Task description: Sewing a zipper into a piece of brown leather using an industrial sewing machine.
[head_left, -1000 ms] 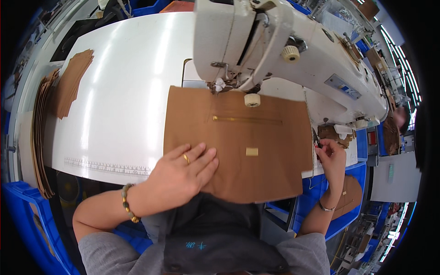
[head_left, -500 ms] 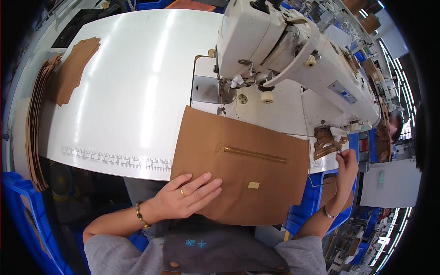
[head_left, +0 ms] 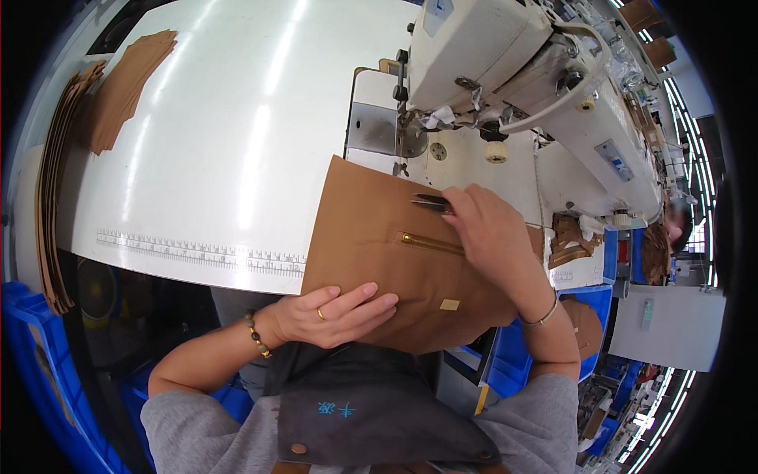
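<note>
A brown leather-like panel (head_left: 359, 225) lies over the table's front edge beside the sewing machine. Set into it is a zipper (head_left: 422, 241) with brass-coloured teeth, and a small pale label (head_left: 449, 304) sits below that. My left hand (head_left: 339, 316) rests flat on the panel's near left part, fingers stretched out. My right hand (head_left: 489, 233) is closed around a small pair of dark thread snips (head_left: 431, 203). Their blades point left, over the panel just above the zipper. Part of the zipper is hidden behind my right hand.
The white sewing machine (head_left: 545, 87) stands at the far right of the panel. Brown pieces (head_left: 130, 95) lie at the table's left, beside a hanging stack (head_left: 59, 189). Brown scraps (head_left: 575, 241) lie at right, above a blue bin (head_left: 517, 355). A ruler strip (head_left: 197, 251) runs along the front edge.
My right hand has come from the scraps at right to above the zipper, with the snips now visible in it. My left hand stays on the panel. The view has shifted slightly.
</note>
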`<action>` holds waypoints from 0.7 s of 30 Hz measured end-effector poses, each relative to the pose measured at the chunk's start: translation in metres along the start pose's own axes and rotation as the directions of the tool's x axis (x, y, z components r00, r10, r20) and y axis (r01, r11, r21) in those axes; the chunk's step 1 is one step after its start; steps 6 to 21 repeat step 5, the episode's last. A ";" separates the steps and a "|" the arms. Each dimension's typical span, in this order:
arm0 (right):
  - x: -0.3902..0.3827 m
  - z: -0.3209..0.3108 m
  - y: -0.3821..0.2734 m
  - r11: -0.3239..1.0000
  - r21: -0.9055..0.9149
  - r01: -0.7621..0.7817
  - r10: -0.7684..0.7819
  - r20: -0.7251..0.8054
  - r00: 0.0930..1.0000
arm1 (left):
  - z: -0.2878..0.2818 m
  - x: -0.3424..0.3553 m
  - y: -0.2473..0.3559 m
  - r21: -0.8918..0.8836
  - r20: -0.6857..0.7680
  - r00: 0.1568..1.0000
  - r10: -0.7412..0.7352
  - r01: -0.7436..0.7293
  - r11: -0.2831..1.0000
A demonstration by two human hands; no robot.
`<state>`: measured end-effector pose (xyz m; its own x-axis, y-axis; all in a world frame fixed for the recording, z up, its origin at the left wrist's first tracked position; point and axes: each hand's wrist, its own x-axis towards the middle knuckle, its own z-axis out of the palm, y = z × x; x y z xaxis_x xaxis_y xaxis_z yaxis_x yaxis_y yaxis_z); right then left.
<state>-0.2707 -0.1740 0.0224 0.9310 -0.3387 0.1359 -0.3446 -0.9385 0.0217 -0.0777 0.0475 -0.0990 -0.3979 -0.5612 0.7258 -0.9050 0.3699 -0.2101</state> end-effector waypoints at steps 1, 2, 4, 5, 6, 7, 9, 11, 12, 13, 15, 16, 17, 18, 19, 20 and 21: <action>0.007 0.004 -0.003 1.000 0.002 0.013 -0.013 -0.008 1.000 | 0.001 0.000 0.000 0.009 -0.003 1.000 0.006 -0.006 1.000; 0.013 0.008 -0.006 0.997 0.007 0.083 -0.083 -0.008 0.997 | 0.002 0.000 0.000 0.002 -0.009 1.000 -0.003 0.003 1.000; 0.017 0.012 -0.008 0.990 0.023 0.140 -0.140 0.016 0.990 | 0.004 -0.001 0.001 0.000 -0.037 0.999 -0.013 0.013 1.000; 0.018 0.013 -0.009 0.993 0.017 0.118 -0.119 0.055 0.991 | 0.004 -0.001 0.001 -0.002 -0.033 0.999 -0.007 0.007 1.000; 0.018 0.013 -0.009 0.993 0.017 0.118 -0.119 0.055 0.991 | 0.004 -0.001 0.001 -0.002 -0.033 0.999 -0.007 0.007 1.000; 0.018 0.013 -0.009 0.993 0.017 0.118 -0.119 0.055 0.991 | 0.004 -0.001 0.001 -0.002 -0.033 0.999 -0.007 0.007 1.000; 0.018 0.013 -0.009 0.993 0.017 0.118 -0.119 0.055 0.991 | 0.004 -0.001 0.001 -0.002 -0.033 0.999 -0.007 0.007 1.000; 0.018 0.013 -0.009 0.993 0.017 0.118 -0.119 0.055 0.991 | 0.004 -0.001 0.001 -0.002 -0.033 0.999 -0.007 0.007 1.000; 0.018 0.013 -0.009 0.993 0.017 0.118 -0.119 0.055 0.991 | 0.004 -0.001 0.001 -0.002 -0.033 0.999 -0.007 0.007 1.000; 0.018 0.013 -0.009 0.993 0.017 0.118 -0.119 0.055 0.991 | 0.004 -0.001 0.001 -0.002 -0.033 0.999 -0.007 0.007 1.000; 0.018 0.013 -0.009 0.993 0.017 0.118 -0.119 0.055 0.991 | 0.004 -0.001 0.001 -0.002 -0.033 0.999 -0.007 0.007 1.000; 0.018 0.013 -0.009 0.993 0.017 0.118 -0.119 0.055 0.991 | 0.004 -0.001 0.001 -0.002 -0.033 0.999 -0.007 0.007 1.000; 0.018 0.013 -0.009 0.993 0.017 0.118 -0.119 0.055 0.991 | 0.004 -0.001 0.001 -0.002 -0.033 0.999 -0.007 0.007 1.000; 0.018 0.013 -0.009 0.993 0.017 0.118 -0.119 0.055 0.991 | 0.004 -0.001 0.001 -0.002 -0.033 0.999 -0.007 0.007 1.000; 0.018 0.013 -0.009 0.993 0.017 0.118 -0.119 0.055 0.991 | 0.004 -0.001 0.001 -0.002 -0.033 0.999 -0.007 0.007 1.000; 0.018 0.013 -0.009 0.993 0.017 0.118 -0.119 0.055 0.991 | 0.004 -0.001 0.001 -0.002 -0.033 0.999 -0.007 0.007 1.000; 0.018 0.013 -0.009 0.993 0.017 0.118 -0.119 0.055 0.991 | 0.004 -0.001 0.001 -0.002 -0.033 0.999 -0.007 0.007 1.000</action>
